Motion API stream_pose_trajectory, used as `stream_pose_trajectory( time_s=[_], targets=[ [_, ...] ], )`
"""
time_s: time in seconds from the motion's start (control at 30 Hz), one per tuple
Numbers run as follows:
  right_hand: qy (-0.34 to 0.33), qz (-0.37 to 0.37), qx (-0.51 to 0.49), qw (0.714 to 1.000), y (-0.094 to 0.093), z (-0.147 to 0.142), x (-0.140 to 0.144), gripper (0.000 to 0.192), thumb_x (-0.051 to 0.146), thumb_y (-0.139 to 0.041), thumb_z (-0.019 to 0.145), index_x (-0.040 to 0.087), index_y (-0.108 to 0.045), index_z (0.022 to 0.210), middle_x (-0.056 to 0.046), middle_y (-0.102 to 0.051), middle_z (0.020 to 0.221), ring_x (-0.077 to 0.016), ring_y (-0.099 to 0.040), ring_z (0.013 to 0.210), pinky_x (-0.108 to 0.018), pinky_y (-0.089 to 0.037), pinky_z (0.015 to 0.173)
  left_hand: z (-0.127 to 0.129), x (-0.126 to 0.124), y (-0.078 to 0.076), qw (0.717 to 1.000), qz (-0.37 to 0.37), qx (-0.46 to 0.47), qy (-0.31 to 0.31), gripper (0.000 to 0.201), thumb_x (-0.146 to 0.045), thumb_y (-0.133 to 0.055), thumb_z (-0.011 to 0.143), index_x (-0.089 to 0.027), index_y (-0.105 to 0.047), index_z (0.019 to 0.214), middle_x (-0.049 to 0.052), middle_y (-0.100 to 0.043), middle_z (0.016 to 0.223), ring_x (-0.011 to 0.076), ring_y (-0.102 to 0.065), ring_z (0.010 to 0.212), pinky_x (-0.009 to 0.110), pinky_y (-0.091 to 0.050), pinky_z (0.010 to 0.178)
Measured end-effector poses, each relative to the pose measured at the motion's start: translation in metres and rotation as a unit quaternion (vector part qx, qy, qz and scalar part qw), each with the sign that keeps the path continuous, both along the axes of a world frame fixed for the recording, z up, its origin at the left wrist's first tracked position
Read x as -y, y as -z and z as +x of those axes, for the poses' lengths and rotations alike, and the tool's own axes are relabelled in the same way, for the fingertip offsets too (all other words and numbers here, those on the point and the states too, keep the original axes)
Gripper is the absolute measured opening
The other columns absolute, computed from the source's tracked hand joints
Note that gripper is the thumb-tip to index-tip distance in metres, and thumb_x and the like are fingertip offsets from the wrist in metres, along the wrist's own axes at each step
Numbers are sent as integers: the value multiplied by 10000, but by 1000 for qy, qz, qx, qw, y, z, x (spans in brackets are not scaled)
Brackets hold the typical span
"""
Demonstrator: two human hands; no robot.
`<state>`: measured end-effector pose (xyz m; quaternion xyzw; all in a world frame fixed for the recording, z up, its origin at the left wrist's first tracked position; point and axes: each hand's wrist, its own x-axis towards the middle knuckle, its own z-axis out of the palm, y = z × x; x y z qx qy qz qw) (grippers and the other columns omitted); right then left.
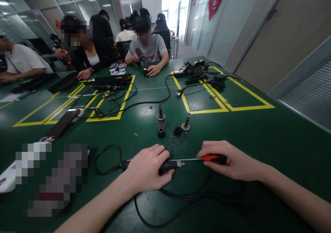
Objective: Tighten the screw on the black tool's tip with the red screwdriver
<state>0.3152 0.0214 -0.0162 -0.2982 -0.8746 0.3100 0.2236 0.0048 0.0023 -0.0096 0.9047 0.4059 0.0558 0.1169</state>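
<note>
My left hand (148, 167) presses down on a black corded tool (168, 165) lying on the green table (258, 136), fingers wrapped over its body. My right hand (227, 158) grips a screwdriver with a red and black handle (213, 158); its thin metal shaft points left into the tool's front end. The tool's black cable (108, 160) loops to the left and under my arms. Just beyond my hands stand several small black and metal parts (161, 118), with tiny screws scattered near them.
A dark phone (63, 122) lies at the left beside yellow floor-tape boxes. Cables, a power strip (191, 75) and chargers lie at the far side. Several other people sit at the far and left edges, one holding a tool. A blurred patch covers the near left.
</note>
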Motion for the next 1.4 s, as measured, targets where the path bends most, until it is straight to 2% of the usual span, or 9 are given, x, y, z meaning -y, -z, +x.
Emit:
stream_pose_trajectory(
  time_s=[0.13,0.3,0.37,0.5,0.67,0.87,1.07,1.23,1.4],
  targets=[
    [21,17,11,1000,4,-2,1,154,292,-642,1056,214,-774,1070,-62,-771,908,-195,-727,758,-305,-555,695,0,1,2,1000,11,1,0,146,-344,-698,947,-222,-620,967,27,-669,925,236,-676,895,351,-555,768],
    [63,40,9,997,17,2,6,366,376,-468,1138,262,-805,1053,-54,-812,869,-214,-762,744,-322,-579,692,0,3,4,1000,10,10,1,147,-344,-699,945,-223,-617,961,25,-658,907,238,-670,885,355,-557,760],
    [52,32,7,998,20,5,7,344,362,-478,1133,269,-809,1118,-53,-815,873,-209,-755,723,-325,-591,704,0,3,4,1000,4,14,1,145,-338,-701,940,-220,-617,954,25,-655,906,235,-664,870,358,-557,753],
    [71,27,0,997,16,10,9,263,402,-608,1076,280,-818,1178,-79,-847,1001,-261,-801,930,-372,-626,865,0,5,4,1000,1,25,-3,144,-328,-707,922,-216,-618,941,24,-652,895,235,-657,859,360,-556,742],
    [62,-4,26,998,6,6,14,162,337,-663,1040,292,-811,1085,-42,-813,906,-213,-777,789,-315,-594,725,0,7,4,999,4,38,-9,132,-295,-715,898,-220,-610,924,19,-649,883,228,-647,830,350,-535,703],
    [106,18,20,994,12,7,23,260,328,-615,1046,298,-815,1209,-75,-860,1083,-257,-812,950,-358,-638,877,0,7,6,999,8,45,-7,142,-296,-720,889,-222,-601,915,17,-647,885,223,-642,818,348,-527,694],
    [95,-3,7,995,11,10,16,255,349,-613,1053,288,-818,1192,-87,-850,1063,-253,-793,935,-357,-628,871,-1,6,7,999,15,49,-1,138,-302,-715,900,-222,-604,915,12,-637,867,221,-641,812,347,-531,690],
    [63,-2,2,998,13,12,6,194,376,-665,1043,273,-797,1142,-43,-781,885,-190,-735,732,-316,-578,751,-1,5,6,999,19,40,2,143,-319,-714,906,-221,-610,924,17,-651,882,229,-656,842,351,-546,715],
    [63,19,-9,998,20,12,6,326,473,-550,1114,292,-807,1203,-73,-836,1022,-236,-796,891,-345,-599,834,-1,3,5,1000,15,26,-3,157,-338,-718,915,-221,-612,919,20,-657,888,231,-663,857,349,-552,734]
  ],
)
